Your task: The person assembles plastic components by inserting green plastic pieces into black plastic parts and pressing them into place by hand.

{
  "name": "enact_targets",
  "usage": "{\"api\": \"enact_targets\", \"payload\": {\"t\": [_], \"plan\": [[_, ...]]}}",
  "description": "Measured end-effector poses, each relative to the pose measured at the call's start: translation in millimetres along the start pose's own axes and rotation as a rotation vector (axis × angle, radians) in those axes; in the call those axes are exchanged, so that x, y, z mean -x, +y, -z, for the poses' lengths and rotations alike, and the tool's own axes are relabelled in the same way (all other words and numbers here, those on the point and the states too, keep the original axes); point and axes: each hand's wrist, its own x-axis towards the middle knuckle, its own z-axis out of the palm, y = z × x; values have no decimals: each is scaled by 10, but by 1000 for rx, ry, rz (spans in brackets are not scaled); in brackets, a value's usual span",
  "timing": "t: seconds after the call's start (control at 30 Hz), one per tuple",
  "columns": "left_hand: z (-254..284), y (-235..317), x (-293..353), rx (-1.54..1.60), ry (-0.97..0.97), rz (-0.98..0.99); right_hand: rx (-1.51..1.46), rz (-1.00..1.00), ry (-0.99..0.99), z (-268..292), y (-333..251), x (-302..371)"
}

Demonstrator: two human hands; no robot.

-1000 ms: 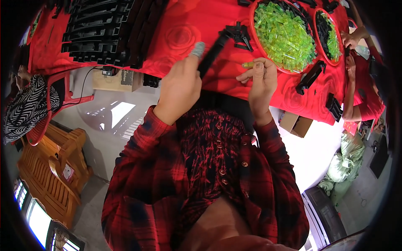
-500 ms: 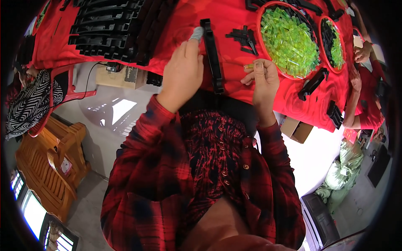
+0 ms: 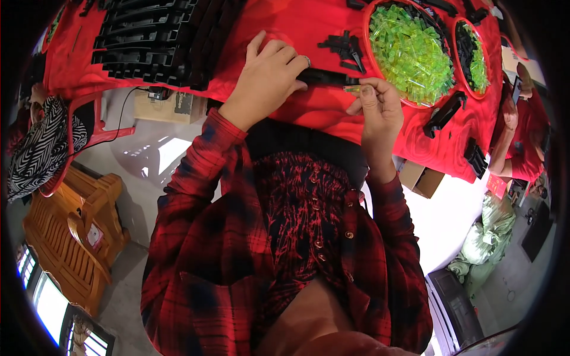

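Note:
A long black plastic bar (image 3: pixel 329 78) lies sideways on the red-covered table in front of me. My left hand (image 3: pixel 264 80) grips its left end between thumb and fingers, with the other fingers fanned out. A grey covering shows on one of its fingertips. Beside the bar's right end, my right hand (image 3: pixel 380 108) pinches a small clear yellowish-green piece (image 3: pixel 351 88) between thumb and finger. It is too small to make out further. Close by on the right stands a red-rimmed basin (image 3: pixel 367 44) heaped with similar yellow-green pieces (image 3: pixel 409 53).
Rows of black bars (image 3: pixel 142 44) are stacked at the far left. Small black parts (image 3: pixel 346 50) lie left of the basin. A second basin (image 3: pixel 488 71) and loose black pieces (image 3: pixel 444 115) are at the right. Another person's arm (image 3: pixel 502 142) reaches in there.
The black bar has turned from pointing away from me to lying sideways, its right end near my right hand. My left hand has turned with it; the right still pinches the small piece.

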Motion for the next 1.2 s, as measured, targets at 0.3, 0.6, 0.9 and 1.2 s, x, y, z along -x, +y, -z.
{"api": "enact_targets", "payload": {"t": [0.3,0.6,0.9,1.2], "plan": [[-10,132,169,121,29,232,786,605,69,-126,286,-180],[-74,13,243,237,70,289,1020,672,115,-225,444,-227],[-77,-7,245,299,80,293,1052,732,117,-245,460,-228],[-76,-9,229,295,104,281,1051,697,169,-238,469,-219]]}}
